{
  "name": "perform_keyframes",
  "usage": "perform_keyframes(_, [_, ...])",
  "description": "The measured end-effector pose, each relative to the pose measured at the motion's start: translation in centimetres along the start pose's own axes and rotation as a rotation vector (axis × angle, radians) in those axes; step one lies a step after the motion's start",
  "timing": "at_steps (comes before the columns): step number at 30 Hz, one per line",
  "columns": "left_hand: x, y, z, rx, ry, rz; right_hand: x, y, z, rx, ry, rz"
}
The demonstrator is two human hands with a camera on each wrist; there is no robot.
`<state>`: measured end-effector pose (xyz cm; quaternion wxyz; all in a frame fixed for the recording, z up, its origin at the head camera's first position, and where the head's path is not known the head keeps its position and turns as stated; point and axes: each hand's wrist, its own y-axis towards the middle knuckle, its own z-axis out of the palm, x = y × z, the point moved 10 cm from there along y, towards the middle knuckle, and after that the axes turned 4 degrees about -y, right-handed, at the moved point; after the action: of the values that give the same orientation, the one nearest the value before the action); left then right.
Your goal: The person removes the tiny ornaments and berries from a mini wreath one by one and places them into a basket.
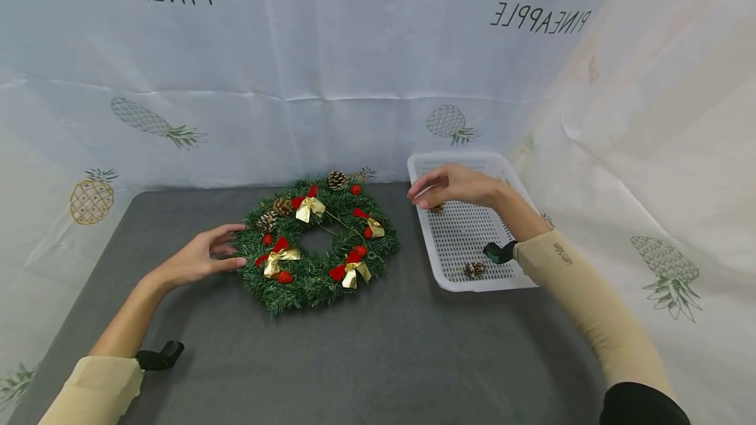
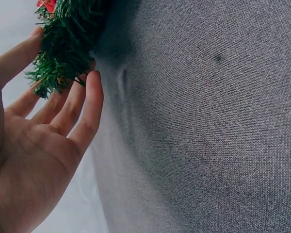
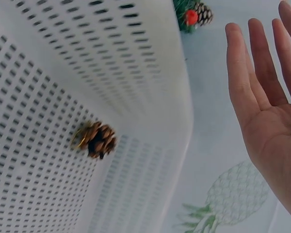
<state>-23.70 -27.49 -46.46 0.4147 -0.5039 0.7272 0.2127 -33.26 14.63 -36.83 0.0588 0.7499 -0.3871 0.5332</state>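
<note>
A green wreath [image 1: 319, 294] lies on the table, decorated with pine cones, red berries and red-and-gold bows. My left hand [image 1: 203, 256] holds its left edge. In the left wrist view, the wreath's greenery [image 2: 63, 63] sits between the thumb and the fingers. Over the left rim of a white perforated basket [image 1: 440, 267], my right hand [image 1: 451, 185] hovers with relaxed fingers and nothing in them. A pine cone [image 1: 474, 270] lies near the basket's front. Another pine cone [image 1: 437, 208] is partly hidden below the right hand; the right wrist view shows a pine cone [image 3: 101, 141] with a gold loop.
The grey cloth-covered table [image 1: 366, 359] carries the wreath at the middle and the basket on the right. Behind it hangs a white curtain [image 1: 331, 58] printed with pineapples, which also runs down the right side near the basket.
</note>
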Motion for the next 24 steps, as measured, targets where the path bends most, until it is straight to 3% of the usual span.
perform_keyframes(24, [0.0, 0.0, 0.1, -0.002, -0.015, -0.003, 5.3, 5.5, 2.9, 0.039, 0.023, -0.107])
